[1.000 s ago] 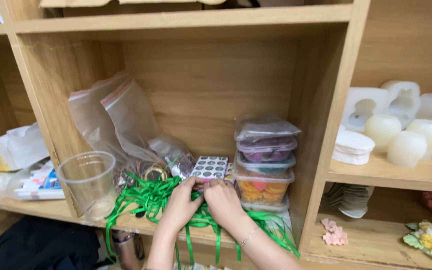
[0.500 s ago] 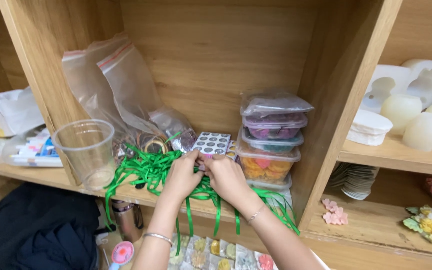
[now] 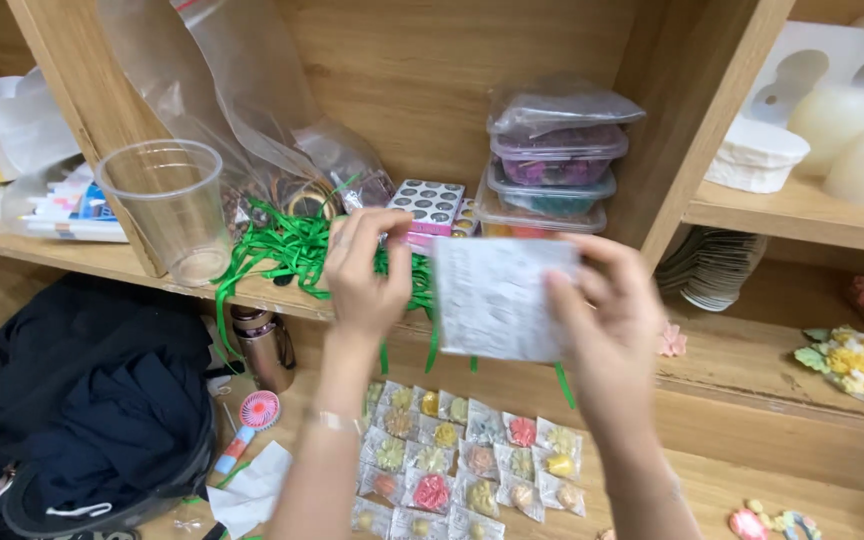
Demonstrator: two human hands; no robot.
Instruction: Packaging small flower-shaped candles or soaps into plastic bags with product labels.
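Small clear patterned bag (image 3: 497, 297), upright, blurred, before green ribbons (image 3: 297, 250).

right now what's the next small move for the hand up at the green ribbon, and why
Probably pinch a single strand: the left hand is raised with its fingers at the tangled green ribbon on the shelf, while the right hand already holds a small clear packet beside it.

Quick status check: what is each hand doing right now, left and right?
Left hand: fingers pinched together above the green ribbon; whether it grips a strand cannot be told.
Right hand: closed on a small clear patterned bag.
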